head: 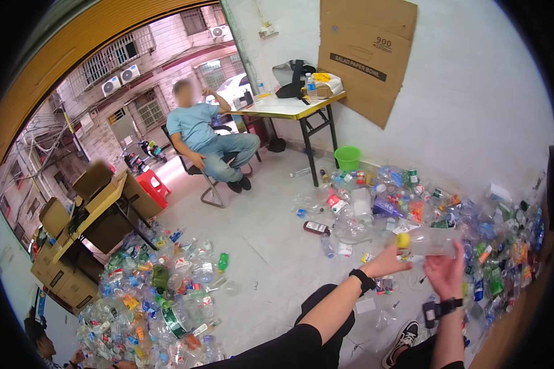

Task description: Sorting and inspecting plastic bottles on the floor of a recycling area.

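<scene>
A clear plastic bottle (431,241) with a yellow cap (402,240) is held up on its side before me, cap to the left. My right hand (445,272) grips it near the base from below. At the cap end is my left hand (387,262), its fingers by the cap and its thumb held apart below; whether it grips the cap I cannot tell. Behind and below the bottle spreads a heap of empty plastic bottles (443,210). A dark brown bottle (316,228) and a purple bottle (387,207) lie along its left side.
Another bottle pile (154,295) covers the left floor, with a person (46,343) beside it. Someone in a light blue shirt (191,121) sits by a folding table (286,107). A green bucket (347,158) stands near the wall. Cardboard boxes (76,288) and a red stool (153,187) are farther left.
</scene>
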A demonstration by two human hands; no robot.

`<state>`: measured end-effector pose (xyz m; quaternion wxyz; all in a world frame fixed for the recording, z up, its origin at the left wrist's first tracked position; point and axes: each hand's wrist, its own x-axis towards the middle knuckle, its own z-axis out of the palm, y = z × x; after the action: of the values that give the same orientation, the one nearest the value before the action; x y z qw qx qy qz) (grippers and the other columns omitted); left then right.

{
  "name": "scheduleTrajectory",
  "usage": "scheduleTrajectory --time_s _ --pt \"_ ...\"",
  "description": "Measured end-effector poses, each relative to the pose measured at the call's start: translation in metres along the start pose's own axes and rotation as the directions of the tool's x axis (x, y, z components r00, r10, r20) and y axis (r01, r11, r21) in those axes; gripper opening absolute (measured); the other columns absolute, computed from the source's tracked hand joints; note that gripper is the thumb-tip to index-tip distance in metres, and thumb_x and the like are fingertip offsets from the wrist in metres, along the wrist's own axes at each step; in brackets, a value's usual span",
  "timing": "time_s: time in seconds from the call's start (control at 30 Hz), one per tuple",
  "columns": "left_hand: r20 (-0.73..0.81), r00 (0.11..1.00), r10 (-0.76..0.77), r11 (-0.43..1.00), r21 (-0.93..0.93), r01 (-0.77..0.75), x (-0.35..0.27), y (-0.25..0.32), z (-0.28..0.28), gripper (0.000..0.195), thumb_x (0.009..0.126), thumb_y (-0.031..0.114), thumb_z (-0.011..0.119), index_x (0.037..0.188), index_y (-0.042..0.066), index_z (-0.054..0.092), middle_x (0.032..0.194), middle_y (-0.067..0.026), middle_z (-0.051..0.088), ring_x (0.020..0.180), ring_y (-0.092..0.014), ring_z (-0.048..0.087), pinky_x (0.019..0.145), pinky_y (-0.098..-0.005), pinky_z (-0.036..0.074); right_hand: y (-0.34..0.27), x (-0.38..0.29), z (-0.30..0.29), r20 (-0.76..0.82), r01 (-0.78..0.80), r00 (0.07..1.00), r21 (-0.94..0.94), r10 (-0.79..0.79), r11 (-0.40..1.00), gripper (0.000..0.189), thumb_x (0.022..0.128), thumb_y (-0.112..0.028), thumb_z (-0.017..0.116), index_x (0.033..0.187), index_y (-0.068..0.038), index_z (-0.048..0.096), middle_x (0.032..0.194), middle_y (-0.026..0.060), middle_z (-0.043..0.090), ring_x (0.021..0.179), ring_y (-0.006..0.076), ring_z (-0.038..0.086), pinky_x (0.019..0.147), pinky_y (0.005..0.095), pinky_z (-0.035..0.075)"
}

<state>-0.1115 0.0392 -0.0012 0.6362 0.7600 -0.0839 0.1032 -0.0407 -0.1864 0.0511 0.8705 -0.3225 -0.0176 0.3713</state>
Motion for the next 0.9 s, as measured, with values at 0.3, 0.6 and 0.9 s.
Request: scheduleTrajectory --time_s 0.3,0.6,0.9 --pt "-0.181 0.965 -0.189 0.977 0.061 0.203 0.003 0.024 -0.027 0.062 0.082 0.022 0.084 0.135 0.002 0.06 0.124 -0.0111 0.069 0.114 -0.02 0.065 0.099 -0.035 0.052 0.08 0.034 0.028 -0.05 -0.22 0.972 0.124 0.228 0.968 0.069 0.091 -0.073 0.054 0.101 -0.006 0.067 0.088 0.0081 0.073 0.076 0.0226 0.072 0.068 0.0356 0.06" --pt "-0.199 0.977 0.079 0.703 0.706 0.087 -0.008 0.016 -0.042 0.069 0.068 0.033 0.088 0.125 0.006 0.06 0.118 -0.0137 0.063 0.117 -0.035 0.06 0.109 -0.0472 0.043 0.038 0.015 0.014 -0.167 0.044 0.964 -0.67 -0.208 0.741 0.027 0.095 -0.031 0.068 0.105 -0.005 0.065 0.078 0.002 0.063 0.066 0.0129 0.063 0.056 0.0255 0.05" --pt "-0.037 0.993 0.108 0.585 0.811 -0.034 -0.019 0.02 -0.024 0.067 0.064 0.031 0.088 0.119 0.01 0.057 0.109 -0.0102 0.065 0.118 -0.03 0.058 0.117 -0.0562 0.03 0.033 -0.013 0.036 0.151 0.28 0.873 -0.934 -0.464 0.223 0.024 0.085 -0.011 0.077 0.105 -0.001 0.068 0.092 0.0044 0.066 0.07 0.0124 0.059 0.059 0.027 0.048"
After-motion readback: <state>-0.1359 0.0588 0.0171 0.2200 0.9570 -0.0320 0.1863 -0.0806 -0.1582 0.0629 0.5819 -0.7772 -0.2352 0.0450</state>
